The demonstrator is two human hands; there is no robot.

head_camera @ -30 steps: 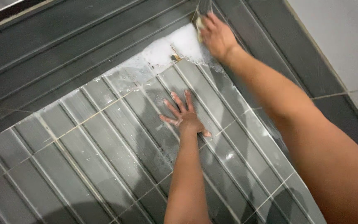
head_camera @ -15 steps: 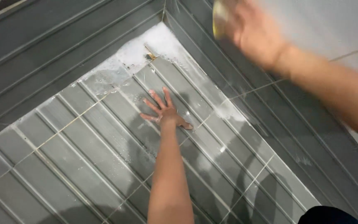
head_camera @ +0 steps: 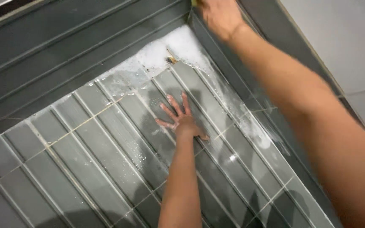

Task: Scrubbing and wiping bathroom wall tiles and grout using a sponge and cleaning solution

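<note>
My left hand (head_camera: pixel 181 120) lies flat on the wet grey tiled floor (head_camera: pixel 85 156), fingers spread, holding nothing. My right hand (head_camera: pixel 221 17) reaches to the top edge of the view, at the corner where the two dark tiled walls meet. It is closed on a yellow sponge (head_camera: pixel 194 2), of which only a sliver shows at the frame's edge. White soap foam (head_camera: pixel 170 48) covers the floor corner just below that hand. A small brown speck (head_camera: pixel 172 60) sits in the foam.
A dark grey tiled wall (head_camera: pixel 72 46) rises along the back and another (head_camera: pixel 275 139) along the right, streaked with suds. A pale wall (head_camera: pixel 343 38) stands beyond at the upper right. Water drops and thin foam trail along the floor's right edge.
My right hand lifted with the sponge from the foamy floor corner up the right wall, then came back toward the corner seam. My left hand stayed planted on the tiles.
</note>
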